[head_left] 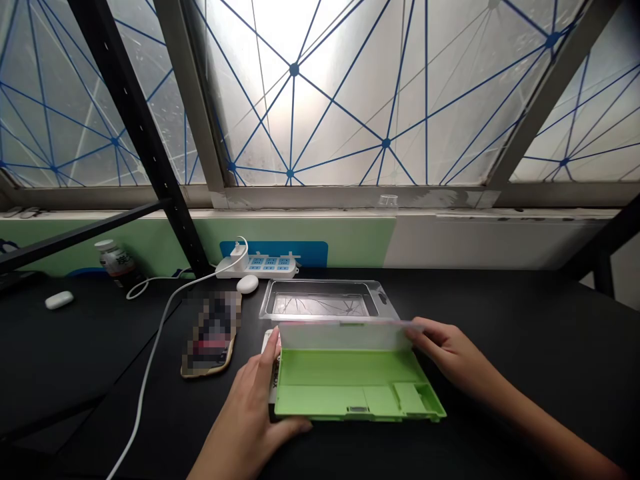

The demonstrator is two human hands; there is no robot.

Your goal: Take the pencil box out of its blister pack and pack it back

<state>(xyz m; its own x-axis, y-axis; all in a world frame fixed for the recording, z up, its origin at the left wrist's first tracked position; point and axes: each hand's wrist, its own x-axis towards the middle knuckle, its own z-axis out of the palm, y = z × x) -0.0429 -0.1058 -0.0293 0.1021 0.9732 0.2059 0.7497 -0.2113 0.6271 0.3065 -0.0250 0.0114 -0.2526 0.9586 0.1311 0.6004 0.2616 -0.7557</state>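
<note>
A shallow green plastic case [350, 390] lies open on the black table, its translucent lid [345, 335] raised at the far edge. My left hand [253, 407] grips the case's left end, thumb under the front corner and fingers along the side. My right hand [447, 353] holds the right end of the lid, fingers closed on its edge. The case's compartments look empty. A white object [271, 360] sits partly hidden under the case's left side.
A clear plastic blister tray [325, 300] lies just behind the case. Left of it are a phone [210, 333], a white cable [150, 360], a power strip [260, 265], a small white pod [247, 283], a bottle [116, 261] and a white earbud case [59, 299].
</note>
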